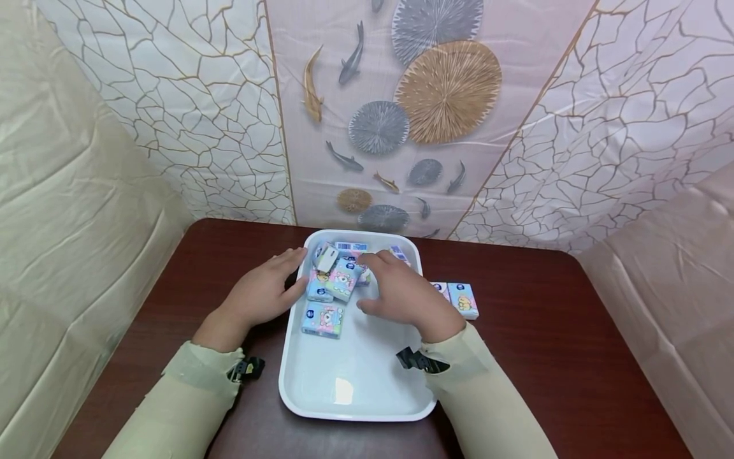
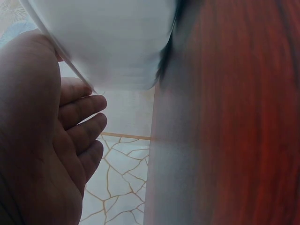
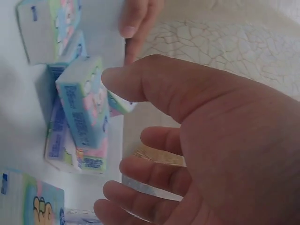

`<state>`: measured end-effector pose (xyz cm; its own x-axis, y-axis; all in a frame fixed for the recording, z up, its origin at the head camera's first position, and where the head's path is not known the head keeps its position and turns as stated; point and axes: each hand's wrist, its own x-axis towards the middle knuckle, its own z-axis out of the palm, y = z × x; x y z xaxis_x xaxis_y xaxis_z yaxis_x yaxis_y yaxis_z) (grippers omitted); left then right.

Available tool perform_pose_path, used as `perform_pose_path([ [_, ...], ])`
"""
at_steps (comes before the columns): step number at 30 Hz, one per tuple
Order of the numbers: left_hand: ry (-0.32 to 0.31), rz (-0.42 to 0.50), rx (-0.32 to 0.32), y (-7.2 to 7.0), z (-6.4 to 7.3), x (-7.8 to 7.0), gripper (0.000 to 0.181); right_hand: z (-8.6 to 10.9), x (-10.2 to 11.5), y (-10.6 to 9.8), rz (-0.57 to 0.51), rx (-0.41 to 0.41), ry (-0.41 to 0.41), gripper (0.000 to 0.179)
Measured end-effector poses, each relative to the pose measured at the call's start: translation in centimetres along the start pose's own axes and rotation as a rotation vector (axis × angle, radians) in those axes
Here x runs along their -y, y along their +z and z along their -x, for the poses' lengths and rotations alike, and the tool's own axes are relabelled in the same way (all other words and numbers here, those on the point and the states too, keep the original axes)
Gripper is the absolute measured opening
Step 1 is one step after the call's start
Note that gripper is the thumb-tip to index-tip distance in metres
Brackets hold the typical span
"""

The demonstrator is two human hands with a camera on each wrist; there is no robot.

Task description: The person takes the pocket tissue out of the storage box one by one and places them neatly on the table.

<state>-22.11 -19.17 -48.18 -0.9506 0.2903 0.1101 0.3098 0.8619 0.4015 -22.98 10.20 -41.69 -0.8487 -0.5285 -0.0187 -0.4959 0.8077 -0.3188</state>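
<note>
Several small tissue packs with cartoon prints lie in a white tray (image 1: 373, 366). One blue-and-pink pack (image 1: 343, 279) leans across others in a loose pile at the far half, and another pack (image 1: 323, 320) lies flat nearer, by the left wall. My left hand (image 1: 260, 290) is at the tray's left rim, its fingertips along the edge; the left wrist view shows the tray's outer wall (image 2: 117, 47) above loosely bent fingers. Over the pile hovers my right hand (image 1: 401, 290), fingers spread and holding nothing. In the right wrist view its thumb (image 3: 131, 84) overlaps the leaning pack.
To the right of the tray, two more tissue packs (image 1: 462, 301) lie side by side on the dark wooden table (image 1: 539, 357), partly behind my right wrist. A patterned cloth (image 1: 229, 127) hangs behind the table, with pale fabric at both sides.
</note>
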Motion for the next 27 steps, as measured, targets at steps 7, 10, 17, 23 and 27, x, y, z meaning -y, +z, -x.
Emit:
perform_pose_path([
  [7, -0.007, -0.007, 0.006, 0.0, 0.0, 0.1, 0.075, -1.3, 0.2, 0.8, 0.038, 0.028, 0.008, 0.088],
  [10, -0.008, -0.005, 0.005, 0.0, 0.0, 0.1, 0.075, -1.7, 0.2, 1.0, 0.045, 0.030, 0.017, 0.088],
  [17, -0.011, -0.005, -0.002, 0.3, -0.1, 0.3, 0.074, -2.6, 0.1, 1.8, 0.087, 0.050, 0.005, 0.095],
  [23, -0.015, -0.007, 0.010, 0.2, -0.2, 0.3, 0.075, -3.1, 0.0, 2.5, 0.085, 0.042, 0.017, 0.098],
  [27, -0.004, -0.005, 0.009, 0.2, -0.1, 0.2, 0.074, -3.4, -0.1, 3.1, 0.077, 0.042, 0.029, 0.098],
])
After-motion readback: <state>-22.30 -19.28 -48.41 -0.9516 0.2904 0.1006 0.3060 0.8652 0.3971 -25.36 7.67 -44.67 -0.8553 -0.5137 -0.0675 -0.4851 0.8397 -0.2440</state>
